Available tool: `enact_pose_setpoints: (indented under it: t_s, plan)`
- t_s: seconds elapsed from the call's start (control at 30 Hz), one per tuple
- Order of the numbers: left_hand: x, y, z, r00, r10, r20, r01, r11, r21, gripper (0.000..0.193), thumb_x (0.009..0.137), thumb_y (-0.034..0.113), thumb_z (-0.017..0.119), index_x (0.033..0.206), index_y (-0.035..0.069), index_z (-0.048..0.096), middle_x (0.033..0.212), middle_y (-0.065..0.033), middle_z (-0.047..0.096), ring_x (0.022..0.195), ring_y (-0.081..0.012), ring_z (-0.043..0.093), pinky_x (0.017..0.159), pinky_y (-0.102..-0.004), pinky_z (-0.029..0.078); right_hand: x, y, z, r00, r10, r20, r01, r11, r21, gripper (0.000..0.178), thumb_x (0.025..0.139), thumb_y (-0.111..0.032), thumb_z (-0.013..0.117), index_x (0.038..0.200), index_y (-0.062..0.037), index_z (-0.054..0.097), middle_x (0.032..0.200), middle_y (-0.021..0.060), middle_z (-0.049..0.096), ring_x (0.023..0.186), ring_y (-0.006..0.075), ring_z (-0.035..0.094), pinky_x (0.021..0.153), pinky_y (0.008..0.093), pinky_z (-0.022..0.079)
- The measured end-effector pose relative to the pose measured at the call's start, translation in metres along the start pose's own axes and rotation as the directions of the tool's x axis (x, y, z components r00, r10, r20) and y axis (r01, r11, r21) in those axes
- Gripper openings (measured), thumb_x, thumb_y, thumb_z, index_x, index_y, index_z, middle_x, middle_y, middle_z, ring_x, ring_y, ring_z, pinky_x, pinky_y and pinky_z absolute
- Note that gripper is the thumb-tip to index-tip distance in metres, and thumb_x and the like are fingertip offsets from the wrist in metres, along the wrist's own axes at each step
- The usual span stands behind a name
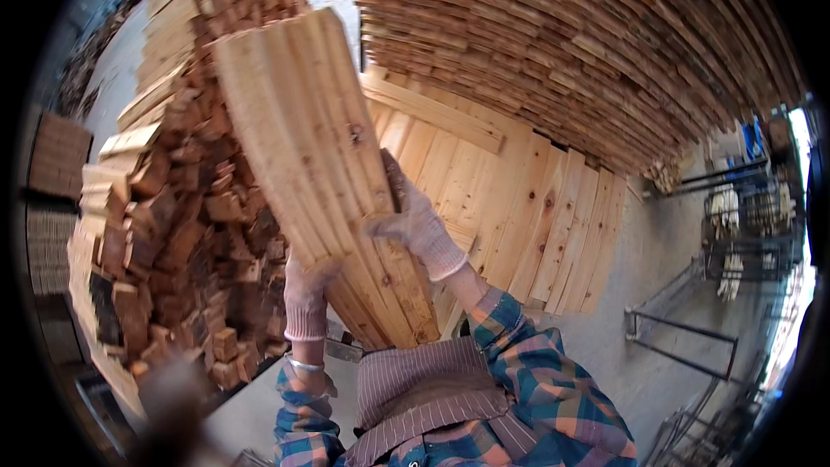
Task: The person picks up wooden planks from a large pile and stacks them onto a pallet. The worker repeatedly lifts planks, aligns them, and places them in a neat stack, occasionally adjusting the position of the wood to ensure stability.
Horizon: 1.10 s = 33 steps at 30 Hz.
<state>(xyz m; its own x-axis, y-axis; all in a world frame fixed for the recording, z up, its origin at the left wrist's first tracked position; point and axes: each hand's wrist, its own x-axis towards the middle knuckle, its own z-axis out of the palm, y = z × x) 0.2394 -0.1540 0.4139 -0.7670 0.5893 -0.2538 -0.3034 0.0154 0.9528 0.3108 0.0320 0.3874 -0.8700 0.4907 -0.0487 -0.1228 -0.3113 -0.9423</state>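
A stack of several pale wooden boards [303,121] is held up between my two gloved hands, tilted with its far end up and to the left. My left hand [309,285] is closed round the stack's left side near its lower end. On the opposite side, my right hand [413,220] grips the edge, with its thumb across the top face and its fingers along the right side. The undersides of the boards and some of my fingertips are hidden. Beyond my right hand lies a layer of flat boards [519,207] set side by side.
To the left is a large heap of short wood offcuts [199,199]. A tall stack of boards [501,26] rises at the back and right. Two boards [432,108] lie across the flat layer. Metal frames [683,329] stand on the concrete floor [596,363] at right.
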Motion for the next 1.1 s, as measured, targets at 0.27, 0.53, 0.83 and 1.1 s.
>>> enact_pose_setpoints:
  t_s: [0.27,0.53,0.83,1.1]
  plan:
    - [0.166,-0.21,0.113,0.937,-0.339,-0.088,0.11,0.046,0.993,0.107,0.066,0.039,0.085,0.15,0.013,0.023,0.134,-0.0156,0.046,0.112,-0.0326,0.057,0.094,-0.0372,0.052,0.041,0.229,-0.188,0.677,0.36,-0.643,-0.564,0.814,-0.138,0.069,0.075,-0.018,0.077,0.135,0.002,0.047,0.107,0.0159,0.069,0.096,0.017,0.066,0.086,0.0291,0.051]
    - [0.165,-0.255,0.103,0.97,0.098,0.223,-0.234,0.116,0.965,0.106,0.064,0.047,0.083,0.147,0.008,0.031,0.101,-0.015,0.059,0.093,-0.0319,0.06,0.086,-0.0411,0.05,-0.021,0.245,-0.229,0.735,0.295,-0.61,0.071,0.862,0.502,0.073,0.077,0.004,0.064,0.142,-0.0015,0.031,0.093,0.022,0.067,0.076,0.0247,0.068,0.067,0.0292,0.057]
    - [0.161,-0.253,0.11,0.979,0.116,0.167,-0.136,-0.233,0.963,0.109,0.073,0.069,0.064,0.153,0.014,0.014,0.131,-0.0212,0.048,0.098,-0.0299,0.059,0.081,-0.0391,0.052,-0.278,0.189,-0.182,0.236,0.345,-0.909,0.361,0.837,0.411,0.063,0.071,-0.003,0.066,0.13,0.0,0.045,0.107,0.0067,0.059,0.095,0.0183,0.06,0.083,0.0309,0.051]
    - [0.193,-0.303,0.049,0.62,0.45,0.643,-0.384,-0.54,0.749,0.096,0.084,0.071,0.05,0.153,0.012,0.017,0.089,-0.0118,0.062,0.037,-0.0128,0.044,0.029,-0.0253,0.037,-0.368,0.321,-0.192,-0.168,0.372,-0.913,0.526,0.817,0.236,0.047,0.077,-0.015,0.072,0.119,-0.0019,0.055,0.109,0.0085,0.063,0.1,0.0237,0.062,0.088,0.0385,0.053]
